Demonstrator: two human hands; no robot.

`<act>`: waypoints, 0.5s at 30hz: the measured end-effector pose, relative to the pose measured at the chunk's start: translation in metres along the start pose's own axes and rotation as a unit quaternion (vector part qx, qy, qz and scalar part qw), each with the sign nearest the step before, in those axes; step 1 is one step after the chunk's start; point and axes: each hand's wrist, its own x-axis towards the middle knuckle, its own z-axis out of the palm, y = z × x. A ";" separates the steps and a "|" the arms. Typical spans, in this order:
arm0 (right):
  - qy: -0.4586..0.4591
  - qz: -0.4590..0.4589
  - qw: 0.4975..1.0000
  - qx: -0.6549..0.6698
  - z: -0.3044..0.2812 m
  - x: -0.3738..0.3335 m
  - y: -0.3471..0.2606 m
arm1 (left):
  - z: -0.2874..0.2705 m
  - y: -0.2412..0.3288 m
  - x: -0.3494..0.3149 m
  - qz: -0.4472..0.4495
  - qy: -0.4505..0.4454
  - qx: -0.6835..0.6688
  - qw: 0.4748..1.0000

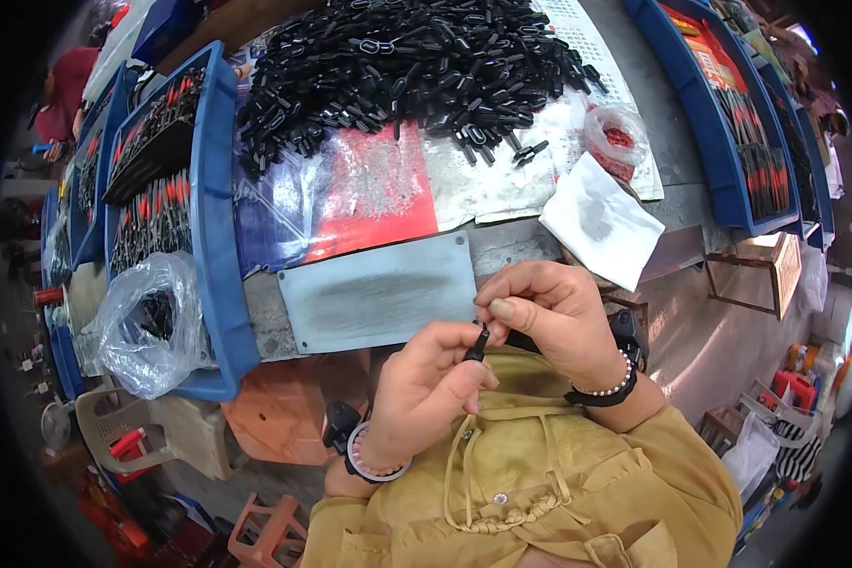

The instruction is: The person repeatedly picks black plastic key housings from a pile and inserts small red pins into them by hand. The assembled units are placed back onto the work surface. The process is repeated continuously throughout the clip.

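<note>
My left hand (428, 371) pinches a small black plastic piece (480, 343) upright between thumb and fingers, in front of my body. Close beside it, my right hand (551, 317) is closed, thumb against forefinger just above the piece's top end. Whatever sits between those right fingertips is too small to make out. Beyond my hands lies a pale metal plate (379, 293) with a dark smudged middle, at the table's near edge. A large heap of glossy black elongated pieces (407, 71) covers the far part of the table.
A bag of small red bits (617, 140) stands by a white cloth (604, 225) at the right. Blue bins (220, 208) of red-and-black parts flank the table, another blue bin (743, 142) at right. A clear plastic bag (151, 327) bulges from the left bin. Chairs and stools stand around.
</note>
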 end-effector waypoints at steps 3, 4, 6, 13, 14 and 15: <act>0.001 -0.007 1.000 -0.022 -0.001 0.000 -0.002 | 0.004 0.004 0.000 0.001 0.006 0.003 1.000; -0.006 -0.008 1.000 -0.024 -0.001 0.000 -0.003 | 0.004 0.006 0.000 -0.007 0.003 0.013 1.000; -0.011 -0.011 0.999 -0.030 -0.001 0.000 -0.005 | 0.006 0.009 0.000 -0.020 0.003 0.033 0.999; -0.020 0.017 0.999 0.031 0.000 -0.002 -0.005 | 0.010 0.012 -0.001 -0.028 0.008 0.072 0.997; -0.025 0.019 0.999 0.030 -0.001 -0.002 -0.005 | 0.010 0.012 -0.002 -0.032 0.009 0.077 0.996; -0.029 0.018 0.999 0.030 -0.001 -0.002 -0.005 | 0.010 0.012 -0.002 -0.029 0.015 0.072 0.997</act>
